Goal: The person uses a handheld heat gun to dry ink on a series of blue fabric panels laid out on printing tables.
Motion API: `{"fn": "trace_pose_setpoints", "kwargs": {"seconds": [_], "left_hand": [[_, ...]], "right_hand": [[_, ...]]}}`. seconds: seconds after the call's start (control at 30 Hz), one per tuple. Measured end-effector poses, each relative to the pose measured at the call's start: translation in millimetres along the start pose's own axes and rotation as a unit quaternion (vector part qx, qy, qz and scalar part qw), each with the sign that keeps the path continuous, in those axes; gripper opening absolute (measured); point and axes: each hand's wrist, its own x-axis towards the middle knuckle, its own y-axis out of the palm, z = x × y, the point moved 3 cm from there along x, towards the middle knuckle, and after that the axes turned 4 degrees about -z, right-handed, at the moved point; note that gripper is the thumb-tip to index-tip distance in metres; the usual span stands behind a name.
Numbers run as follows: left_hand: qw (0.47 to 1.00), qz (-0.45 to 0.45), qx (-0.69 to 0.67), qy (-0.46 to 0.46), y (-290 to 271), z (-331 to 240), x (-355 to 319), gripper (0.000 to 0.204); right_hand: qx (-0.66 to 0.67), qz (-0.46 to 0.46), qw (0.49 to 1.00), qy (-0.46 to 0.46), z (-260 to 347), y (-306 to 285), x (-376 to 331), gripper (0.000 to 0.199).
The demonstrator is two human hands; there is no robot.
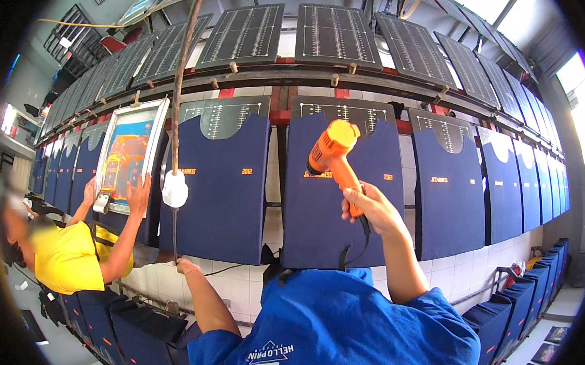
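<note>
My right hand [374,208] is wrapped round the handle of an orange heat gun [330,148]. The heat gun is tilted, its nozzle toward the left, above a navy shirt panel [333,226] with small orange print, laid on a dark board. Low on the left, my left hand [188,266] is closed at a thin black cord [174,230]. This cord runs down from a white socket [174,189] that hangs on a brown cable. Another black cord [363,235] leaves the heat gun's handle.
A co-worker in a yellow shirt [70,254] holds a framed printing screen [132,150] at the left. More navy panels [446,189] lie on boards along the row. Behind a dark rail stand bare marked boards [240,38]. Further navy panels [139,333] are behind me.
</note>
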Motion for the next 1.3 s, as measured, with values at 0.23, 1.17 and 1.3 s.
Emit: {"fn": "trace_pose_setpoints", "kwargs": {"seconds": [0.23,1.17,1.3], "left_hand": [[0.977,0.088,0.004,0.196,25,11,-3,0.077],[0.979,0.005,0.086,0.182,31,6,-31,0.067],[0.980,0.004,0.099,0.174,31,5,-32,0.067]], "right_hand": [[-0.064,-0.041,0.996,0.040,-7,20,32,0.032],[-0.118,-0.083,0.989,0.037,-25,38,49,0.031],[-0.104,-0.070,0.990,0.060,-24,31,50,0.031]]}}
